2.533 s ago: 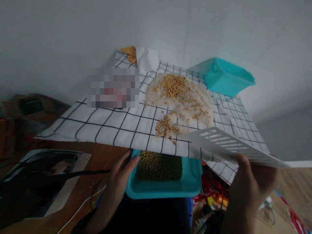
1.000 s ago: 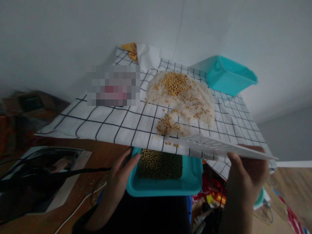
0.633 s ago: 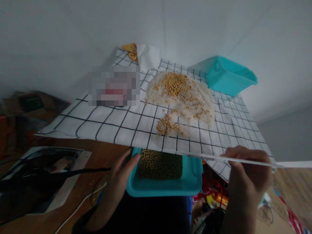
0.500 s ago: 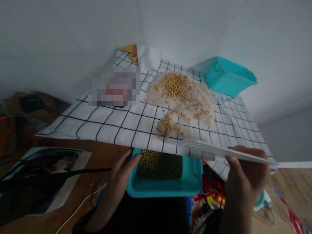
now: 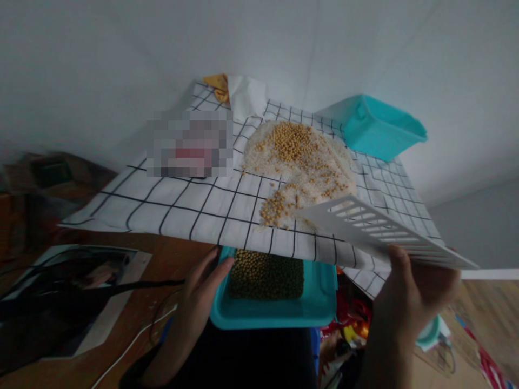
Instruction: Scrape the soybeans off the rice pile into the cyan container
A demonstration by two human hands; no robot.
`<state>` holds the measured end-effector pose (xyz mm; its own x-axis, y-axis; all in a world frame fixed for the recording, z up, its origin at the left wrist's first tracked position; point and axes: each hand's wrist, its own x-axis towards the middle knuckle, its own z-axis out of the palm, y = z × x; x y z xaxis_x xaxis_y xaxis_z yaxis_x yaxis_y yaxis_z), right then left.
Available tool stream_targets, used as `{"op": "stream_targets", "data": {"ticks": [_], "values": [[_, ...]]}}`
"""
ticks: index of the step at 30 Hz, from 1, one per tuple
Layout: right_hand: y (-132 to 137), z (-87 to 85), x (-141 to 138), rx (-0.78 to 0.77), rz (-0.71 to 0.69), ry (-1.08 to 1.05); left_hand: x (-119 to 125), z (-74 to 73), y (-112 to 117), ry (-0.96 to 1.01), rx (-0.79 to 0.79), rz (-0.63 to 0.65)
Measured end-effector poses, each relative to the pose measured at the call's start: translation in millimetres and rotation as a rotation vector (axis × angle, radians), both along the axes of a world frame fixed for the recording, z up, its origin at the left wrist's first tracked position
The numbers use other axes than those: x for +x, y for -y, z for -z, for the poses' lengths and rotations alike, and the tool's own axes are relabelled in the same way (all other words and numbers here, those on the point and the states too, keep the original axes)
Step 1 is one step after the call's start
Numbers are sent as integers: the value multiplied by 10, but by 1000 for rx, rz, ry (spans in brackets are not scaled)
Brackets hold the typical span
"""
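Observation:
My left hand point(image 5: 198, 294) is closed on the left rim of a teal plastic bin point(image 5: 279, 316), just below the table edge. In the bin lie yellow soybeans point(image 5: 247, 270) and dark green beans point(image 5: 284, 278). My right hand point(image 5: 417, 292) grips a white slotted plastic board point(image 5: 340, 224) by its right part. The board is tilted, and its left end is at the near side of a pile of white grains, probably rice point(image 5: 332, 156). More soybeans point(image 5: 292, 139) lie on that pile, with a small cluster of soybeans point(image 5: 273, 208) close to the table edge.
A second teal bin point(image 5: 381, 129) stands at the back right of the checked tablecloth point(image 5: 194, 208). White and orange cloths point(image 5: 247, 94) lie at the back. A blurred-out item point(image 5: 190, 146) is on the left. Cables and bags crowd the floor.
My right hand has moved slightly right and turned the board, so its slotted face now shows and its left part is raised against the grain pile. The left hand and bin stay put.

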<state>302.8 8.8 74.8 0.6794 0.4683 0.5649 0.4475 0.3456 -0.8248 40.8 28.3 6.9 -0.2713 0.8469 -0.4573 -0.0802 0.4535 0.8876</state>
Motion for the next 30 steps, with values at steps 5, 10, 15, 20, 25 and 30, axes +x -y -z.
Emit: {"op": "stream_targets", "data": {"ticks": [5, 10, 15, 20, 25, 30], "values": [[34, -11, -4, -31, -9, 2, -13, -2, 12, -8, 10, 19], [39, 6, 4, -68, -53, 70, 3, -35, -4, -28, 30, 23], [25, 36, 11, -31, -63, 113, 3, -39, 11, -43, 55, 37], [53, 24, -4, -50, -115, 117, 0, -37, 10, -20, 56, 54], [39, 14, -2, 42, -293, 175, 22, -65, -12, -19, 97, 61], [29, -3, -18, 57, -318, 159, 6, -54, -4, -38, 59, 51]]}}
